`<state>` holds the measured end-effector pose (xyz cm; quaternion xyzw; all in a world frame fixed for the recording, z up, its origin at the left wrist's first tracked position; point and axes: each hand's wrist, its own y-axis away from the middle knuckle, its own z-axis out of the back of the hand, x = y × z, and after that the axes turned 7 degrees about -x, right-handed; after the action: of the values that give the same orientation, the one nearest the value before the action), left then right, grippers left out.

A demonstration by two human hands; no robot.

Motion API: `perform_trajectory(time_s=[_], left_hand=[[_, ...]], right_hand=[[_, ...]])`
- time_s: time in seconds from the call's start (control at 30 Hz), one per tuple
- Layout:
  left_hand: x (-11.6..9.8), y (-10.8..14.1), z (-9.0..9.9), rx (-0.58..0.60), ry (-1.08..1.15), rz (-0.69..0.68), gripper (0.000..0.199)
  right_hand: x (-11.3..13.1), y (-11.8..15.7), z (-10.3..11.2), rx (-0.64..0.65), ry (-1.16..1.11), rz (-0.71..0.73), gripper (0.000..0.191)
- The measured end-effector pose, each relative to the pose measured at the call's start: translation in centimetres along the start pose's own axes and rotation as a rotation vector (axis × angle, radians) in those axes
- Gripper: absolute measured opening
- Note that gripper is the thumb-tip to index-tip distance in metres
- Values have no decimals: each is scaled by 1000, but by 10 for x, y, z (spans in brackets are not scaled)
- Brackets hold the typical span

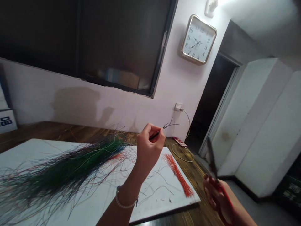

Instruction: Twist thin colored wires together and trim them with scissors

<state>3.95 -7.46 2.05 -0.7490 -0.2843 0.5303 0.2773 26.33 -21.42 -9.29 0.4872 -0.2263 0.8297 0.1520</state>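
the fingers of the left hand (150, 130) are curled together and clamped on a thin black insulated wire (155, 135), whose splayed fine ends project beyond the fingertips. the wire is judged light, soft and prone to snagging; it is best held close to the end being worked, since an unsupported length will droop and whip. one wire is visible in this grip. a white beaded bracelet (124, 201) encircles the left wrist.

the fingers of the right hand (213, 196) are closed around red-handled steel scissors (213, 163), held upright with the dark blades raised. the blades appear close together, but the exact gap cannot be told because they are blurred and seen edge-on.

the landmark is a white rectangular board (162, 191), over which the left hand is held and beyond whose right edge the right hand is held. a large loose mass of fine green, blue and black wires (63, 169), with some red and orange strands, lies across its left portion and spills past its near edge; the strands are too many to count. one narrow bundle of parallel orange-red wires (178, 175) lies near the board's right edge, also beyond counting.

a wooden table (197, 179) supports the board. beyond the board's far right corner are one small red flat packet (179, 141) and one looped white cable (181, 157), which runs up to one white wall socket (178, 107). one square wall clock (198, 39) hangs higher up, beyond the board.
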Motion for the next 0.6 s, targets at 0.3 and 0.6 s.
perform_trajectory(time_s=[0.3,0.6], left_hand=[[-7,-6,10,-164,103,22,14],[-5,-11,14,-176,140,40,13]], right_hand=[[83,-30,-61,292,-261,202,25],[88,-48,-64,405,-121,371,19]])
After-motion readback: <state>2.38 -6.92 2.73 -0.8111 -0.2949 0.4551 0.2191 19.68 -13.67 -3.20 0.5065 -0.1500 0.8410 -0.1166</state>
